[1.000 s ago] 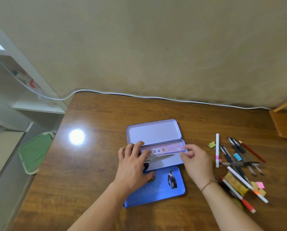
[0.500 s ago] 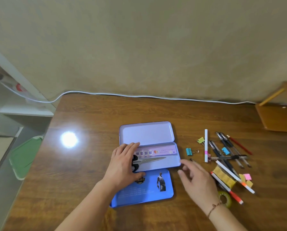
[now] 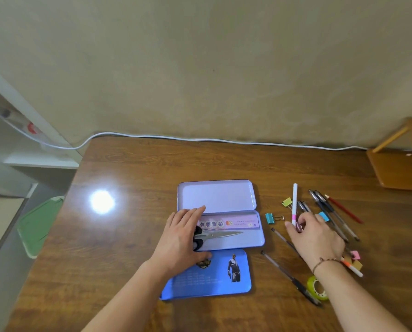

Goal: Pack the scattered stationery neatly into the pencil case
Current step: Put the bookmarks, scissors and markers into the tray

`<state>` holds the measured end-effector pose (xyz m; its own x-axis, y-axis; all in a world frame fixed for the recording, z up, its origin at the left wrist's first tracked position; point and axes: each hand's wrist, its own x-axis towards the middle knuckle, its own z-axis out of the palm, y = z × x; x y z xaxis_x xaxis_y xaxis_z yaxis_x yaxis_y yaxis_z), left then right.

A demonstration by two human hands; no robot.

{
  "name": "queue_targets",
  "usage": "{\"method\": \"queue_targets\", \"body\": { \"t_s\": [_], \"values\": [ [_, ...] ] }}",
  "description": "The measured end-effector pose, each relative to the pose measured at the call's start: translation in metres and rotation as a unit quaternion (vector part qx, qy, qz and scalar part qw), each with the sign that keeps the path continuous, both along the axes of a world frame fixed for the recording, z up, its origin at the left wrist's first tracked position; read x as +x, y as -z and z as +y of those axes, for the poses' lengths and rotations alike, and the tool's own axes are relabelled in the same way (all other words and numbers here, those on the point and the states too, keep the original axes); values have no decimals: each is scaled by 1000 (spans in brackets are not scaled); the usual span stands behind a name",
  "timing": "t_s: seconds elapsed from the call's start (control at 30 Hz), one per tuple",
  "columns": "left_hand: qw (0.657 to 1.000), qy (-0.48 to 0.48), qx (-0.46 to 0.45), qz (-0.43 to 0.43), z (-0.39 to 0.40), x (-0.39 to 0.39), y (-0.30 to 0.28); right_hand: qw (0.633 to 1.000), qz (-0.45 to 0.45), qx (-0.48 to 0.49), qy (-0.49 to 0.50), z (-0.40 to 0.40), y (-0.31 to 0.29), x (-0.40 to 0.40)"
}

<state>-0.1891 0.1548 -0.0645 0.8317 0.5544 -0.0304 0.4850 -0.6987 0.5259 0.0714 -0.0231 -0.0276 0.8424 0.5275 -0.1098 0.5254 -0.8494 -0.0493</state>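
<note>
The open lilac tin pencil case (image 3: 254, 240) lies mid-table with its lid (image 3: 217, 196) folded back and a blue printed tray (image 3: 207, 276) in front of it. Inside lie scissors (image 3: 224, 234) and a pink ruler (image 3: 238, 222). My left hand (image 3: 181, 240) rests flat on the case's left end, over the scissor handles. My right hand (image 3: 317, 238) pinches the near end of a white pen (image 3: 295, 200) with a pink band. Around it lie dark pens (image 3: 329, 207), a red pencil (image 3: 343, 209), a teal clip (image 3: 270, 218) and a yellow clip (image 3: 286, 202).
Two black pens (image 3: 286, 274) lie right of the case, with a tape roll (image 3: 316, 288), a white-orange marker (image 3: 353, 269) and sticky notes (image 3: 355, 255) near my right wrist. A white cable (image 3: 224, 140) runs along the wall. A wooden board (image 3: 401, 171) sits at far right.
My right hand left the ruler's right end, swung right over the table and reached the white pen. My left hand slid slightly left and stays on the case.
</note>
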Motion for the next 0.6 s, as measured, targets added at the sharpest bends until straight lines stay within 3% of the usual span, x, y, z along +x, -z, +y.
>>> {"method": "queue_targets", "body": {
  "t_s": [0.13,0.27,0.33,0.4,0.5,0.6],
  "values": [
    [993,-38,-71,-81,0,-6,-3,999,28,22,37,0,4,4],
    [959,-222,-99,-144,4,-12,-3,988,43,143,30,-1,-2,1],
    [947,-265,-92,-158,8,-11,-3,971,27,230,-61,3,-9,-8],
    [938,-280,-106,-177,10,-8,-3,937,-15,269,-222,12,-11,-19],
    [911,-309,-181,-205,11,-3,-8,896,-71,207,-386,29,3,-30],
    [908,-296,-215,-203,8,2,-14,887,-118,121,-429,44,24,-35]
  ]
}}
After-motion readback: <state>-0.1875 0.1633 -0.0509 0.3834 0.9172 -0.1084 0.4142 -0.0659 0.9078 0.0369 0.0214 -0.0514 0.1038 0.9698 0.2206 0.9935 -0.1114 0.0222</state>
